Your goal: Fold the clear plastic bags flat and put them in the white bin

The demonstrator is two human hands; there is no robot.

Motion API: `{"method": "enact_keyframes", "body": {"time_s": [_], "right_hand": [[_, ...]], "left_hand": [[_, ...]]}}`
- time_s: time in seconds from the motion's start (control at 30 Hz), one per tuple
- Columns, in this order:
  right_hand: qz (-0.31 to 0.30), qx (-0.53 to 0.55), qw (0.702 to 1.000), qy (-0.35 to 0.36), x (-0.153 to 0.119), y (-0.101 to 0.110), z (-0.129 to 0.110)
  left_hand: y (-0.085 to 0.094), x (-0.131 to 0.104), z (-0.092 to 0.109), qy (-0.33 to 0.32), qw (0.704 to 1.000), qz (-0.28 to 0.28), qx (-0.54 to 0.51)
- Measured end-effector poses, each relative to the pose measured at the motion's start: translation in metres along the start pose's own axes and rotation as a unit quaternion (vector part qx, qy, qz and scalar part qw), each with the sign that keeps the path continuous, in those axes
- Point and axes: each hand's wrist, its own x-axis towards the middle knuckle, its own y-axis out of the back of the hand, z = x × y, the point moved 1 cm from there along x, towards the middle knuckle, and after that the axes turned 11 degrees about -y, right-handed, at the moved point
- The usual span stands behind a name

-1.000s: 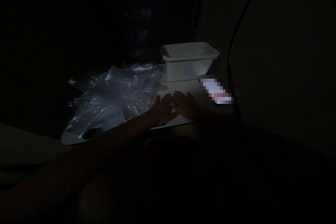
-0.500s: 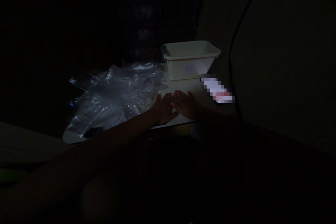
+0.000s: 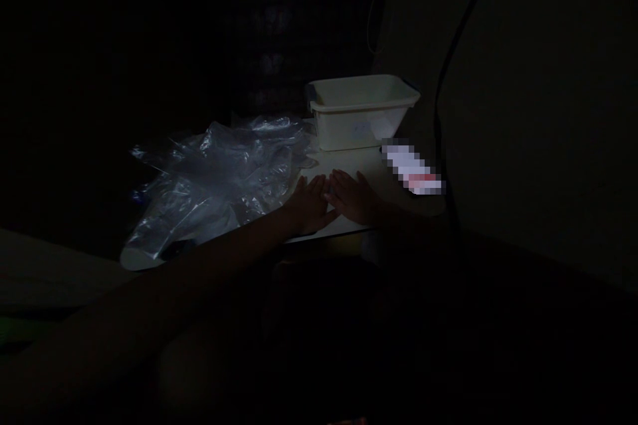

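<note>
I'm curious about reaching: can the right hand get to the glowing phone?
Probably yes: the right hand seems to hold nothing, and only tabletop shows between it and the phone.

The left hand [image 3: 305, 207] is laid palm down by the near edge of the table [image 3: 343, 161], its forearm [image 3: 234, 249] stretched in from the lower left; the right hand [image 3: 353, 199] is set close beside it, likewise flattened, thumbs turned inward, fingertips pointed toward the far edge, the right forearm [image 3: 405, 218] half swallowed by darkness
</note>
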Motion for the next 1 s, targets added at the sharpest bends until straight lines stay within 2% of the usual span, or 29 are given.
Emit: {"method": "enact_keyframes", "body": {"time_s": [0.63, 1.0], "right_hand": [[0.022, 0.004, 1.000, 0.007, 0.0010, -0.0035, 0.0010], [0.008, 0.013, 1.000, -0.001, 0.0010, -0.0017, 0.0003]], "left_hand": [[-0.0008, 0.0005, -0.0003, -0.005, 1.000, 0.002, 0.018], [0.0009, 0.0002, 0.0012, -0.004, 1.000, -0.007, 0.025]]}}
